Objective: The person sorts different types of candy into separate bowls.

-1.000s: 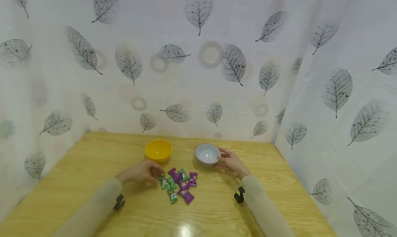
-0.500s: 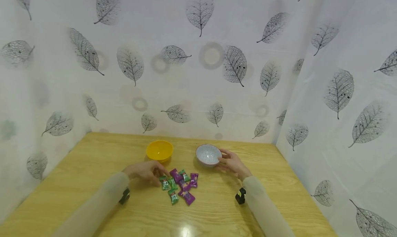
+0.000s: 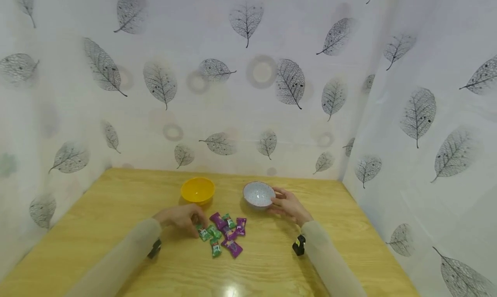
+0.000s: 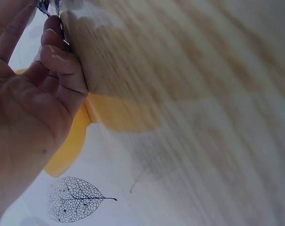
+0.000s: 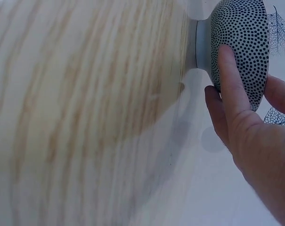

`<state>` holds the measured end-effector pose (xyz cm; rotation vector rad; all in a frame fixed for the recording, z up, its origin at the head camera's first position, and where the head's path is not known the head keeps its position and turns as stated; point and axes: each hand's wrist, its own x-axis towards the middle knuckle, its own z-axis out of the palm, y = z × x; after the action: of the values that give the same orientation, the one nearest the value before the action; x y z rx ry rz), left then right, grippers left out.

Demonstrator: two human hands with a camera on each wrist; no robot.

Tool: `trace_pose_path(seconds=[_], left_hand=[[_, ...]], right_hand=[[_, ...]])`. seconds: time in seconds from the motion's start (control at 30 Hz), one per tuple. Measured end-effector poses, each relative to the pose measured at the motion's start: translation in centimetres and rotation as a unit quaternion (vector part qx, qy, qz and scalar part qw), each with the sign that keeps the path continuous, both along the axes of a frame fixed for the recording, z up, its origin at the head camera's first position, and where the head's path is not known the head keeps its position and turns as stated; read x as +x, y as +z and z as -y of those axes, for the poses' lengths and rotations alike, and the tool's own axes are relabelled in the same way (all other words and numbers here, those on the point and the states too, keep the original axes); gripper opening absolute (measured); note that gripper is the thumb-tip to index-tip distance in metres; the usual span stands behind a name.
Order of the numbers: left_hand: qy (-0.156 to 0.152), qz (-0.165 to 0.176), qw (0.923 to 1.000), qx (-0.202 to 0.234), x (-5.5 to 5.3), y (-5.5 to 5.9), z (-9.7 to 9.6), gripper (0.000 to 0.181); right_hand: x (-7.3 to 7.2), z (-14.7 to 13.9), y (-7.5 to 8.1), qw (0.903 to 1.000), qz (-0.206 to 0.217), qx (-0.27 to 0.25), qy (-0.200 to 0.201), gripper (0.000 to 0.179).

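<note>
My left hand (image 3: pixel 182 218) is at the left side of a loose group of wrapped candies, its thumb and forefinger pinching a green candy (image 3: pixel 203 234) that they partly cover. Several purple candies (image 3: pixel 232 248) and other green candies (image 3: pixel 215 248) lie just right of it on the table. Behind that hand stands a yellow bowl (image 3: pixel 198 191), which also shows as a yellow wall (image 4: pixel 69 150) in the left wrist view. My right hand (image 3: pixel 289 205) holds a pale bowl (image 3: pixel 257 195) by its right side. The right wrist view shows its black-dotted outside (image 5: pixel 241 40), with fingers against it.
The wood-grain table (image 3: pixel 268 266) reaches back to a white leaf-print curtain (image 3: pixel 233 107), and another curtain side hangs along the right. Each wrist carries a small black device (image 3: pixel 299 245).
My left hand has moved slightly right onto the leftmost green candy, and its fingers have come down and closed on it. The candy has turned a little. The right hand stays at the pale bowl.
</note>
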<state>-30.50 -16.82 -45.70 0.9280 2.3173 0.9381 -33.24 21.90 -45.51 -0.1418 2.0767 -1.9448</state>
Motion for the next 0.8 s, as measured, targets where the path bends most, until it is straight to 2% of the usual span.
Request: trace_pose_path(seconds=[0.2,0.5,0.67,0.8], left_hand=[[-0.004,-0.015,0.9999,-0.007,-0.01,0.12,0.04,0.025],[0.002,0.002,0.9999,-0.009,0.32,0.15,0.2,0.023],[-0.012,-0.006,0.9999,-0.004,0.24,-0.08,0.3,0.028],[-0.008,-0.005,1.0,-0.001,0.16,-0.15,0.41,0.025]], right_hand=[[-0.13,0.09,0.01,0.9999,0.006,-0.013,-0.006,0.054],[-0.22,0.27,-0.03,0.9997,0.011,-0.022,0.001,0.055],[-0.15,0.33,0.06,0.9995,0.018,-0.025,-0.002,0.055],[-0.14,0.36,0.16,0.9995,0.02,-0.026,-0.003,0.055]])
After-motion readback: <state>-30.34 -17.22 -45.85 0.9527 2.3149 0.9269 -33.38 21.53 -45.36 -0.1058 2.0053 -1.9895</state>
